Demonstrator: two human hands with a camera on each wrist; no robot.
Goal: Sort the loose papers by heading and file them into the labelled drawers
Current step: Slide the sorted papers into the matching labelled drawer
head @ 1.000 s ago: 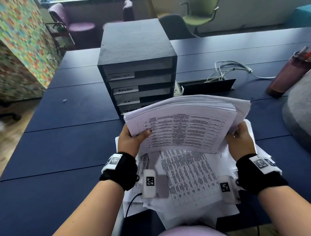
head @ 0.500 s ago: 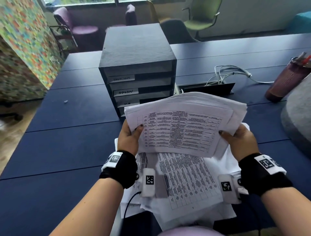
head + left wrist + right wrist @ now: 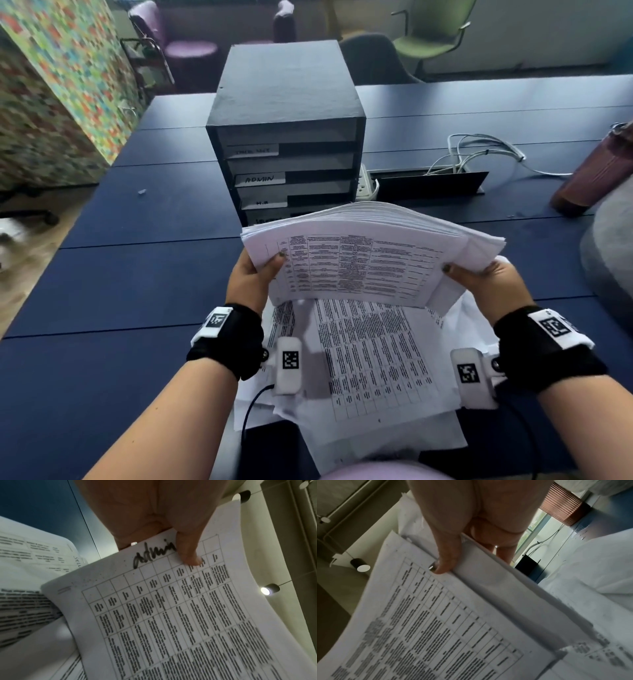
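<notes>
I hold a thick stack of printed papers (image 3: 363, 260) above the table, in front of the dark drawer unit (image 3: 287, 113). My left hand (image 3: 255, 277) grips the stack's left edge, thumb on the top sheet. My right hand (image 3: 486, 279) grips the right edge the same way. In the left wrist view the top sheet (image 3: 171, 608) carries a table and a handwritten heading that reads "admin", partly under my thumb. The unit's drawers bear white labels; one reads ADMIN (image 3: 260, 179). The held stack hides the lowest drawer. More loose papers (image 3: 370, 370) lie on the table under my wrists.
The blue table (image 3: 130, 281) stretches left and far. Behind the stack sit a power strip (image 3: 367, 186), a black cable flap (image 3: 431, 185) with white cables (image 3: 479, 150), and a maroon bottle (image 3: 596, 171) at the right. A grey cushion (image 3: 609, 253) lies at the right edge. Chairs stand beyond the table.
The stack has come up slightly and flattened between my hands. My right thumb has shifted onto the top sheet. The view has tilted down a little.
</notes>
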